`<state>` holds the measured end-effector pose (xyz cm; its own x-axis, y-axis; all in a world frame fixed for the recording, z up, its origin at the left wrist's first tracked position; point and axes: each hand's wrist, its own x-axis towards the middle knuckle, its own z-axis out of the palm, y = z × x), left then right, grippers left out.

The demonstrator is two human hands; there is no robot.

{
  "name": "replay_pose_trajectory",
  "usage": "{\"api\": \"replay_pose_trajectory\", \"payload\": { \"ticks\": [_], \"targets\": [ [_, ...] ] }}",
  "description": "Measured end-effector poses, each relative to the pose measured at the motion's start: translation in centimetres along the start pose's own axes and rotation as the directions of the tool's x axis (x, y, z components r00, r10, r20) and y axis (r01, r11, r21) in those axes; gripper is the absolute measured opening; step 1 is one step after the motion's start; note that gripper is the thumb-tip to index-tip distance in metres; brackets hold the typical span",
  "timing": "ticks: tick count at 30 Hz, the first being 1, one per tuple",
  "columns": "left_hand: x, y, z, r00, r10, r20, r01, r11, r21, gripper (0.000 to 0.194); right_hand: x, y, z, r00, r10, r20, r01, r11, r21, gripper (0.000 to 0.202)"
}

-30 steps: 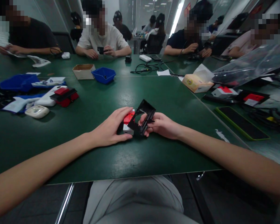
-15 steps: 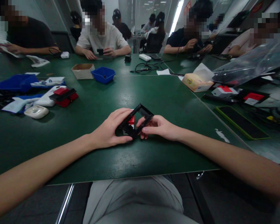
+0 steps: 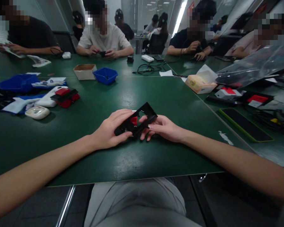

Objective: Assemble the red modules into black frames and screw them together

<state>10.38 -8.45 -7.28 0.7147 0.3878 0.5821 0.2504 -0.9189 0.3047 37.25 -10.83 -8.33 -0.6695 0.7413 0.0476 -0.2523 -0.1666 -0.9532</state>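
Black frame [image 3: 152,113] is held tilted between both hands, above near middle of green tabletop [image 3: 137,164]. Left end is gripped by left hand [image 3: 105,132], fingers curled over; right end is pinched by right hand [image 3: 168,127], lower fingers loose. Best steadied by rims, pressed lightly, kept untwisted: thin walls look flexible. Material looks like plastic, smooth, square-cornered, open-centred. Red part [image 3: 133,121] is seen through opening; whether it is gripped cannot be told.
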Motion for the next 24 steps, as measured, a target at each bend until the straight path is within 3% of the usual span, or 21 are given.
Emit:
{"api": "replay_pose_trajectory", "payload": {
  "ticks": [10, 13, 18, 24],
  "targets": [
    [0.10, -0.18, 0.28, 0.997, -0.078, 0.007, 0.078, 0.996, -0.042, 0.096, -0.19, -0.27, 0.49, 0.999, 0.034, 0.013, -0.035, 0.999, 0.010, 0.040],
    [0.18, -0.03, 0.21, 0.995, -0.097, -0.011, 0.096, 0.994, -0.051, 0.088, -0.31, -0.19, 0.55, 0.997, 0.048, 0.057, -0.049, 0.999, 0.012, 0.041],
    [0.36, 0.06, 0.10, 0.995, -0.081, -0.060, 0.075, 0.993, -0.087, 0.060, -0.36, -0.09, 0.38, 0.996, 0.051, 0.076, -0.051, 0.999, 0.001, 0.047],
    [0.38, 0.26, 0.03, 0.992, -0.094, -0.088, 0.089, 0.994, -0.059, 0.061, -0.29, -0.16, 0.22, 0.997, 0.064, 0.049, -0.064, 0.998, 0.011, 0.047]
  ]
}}
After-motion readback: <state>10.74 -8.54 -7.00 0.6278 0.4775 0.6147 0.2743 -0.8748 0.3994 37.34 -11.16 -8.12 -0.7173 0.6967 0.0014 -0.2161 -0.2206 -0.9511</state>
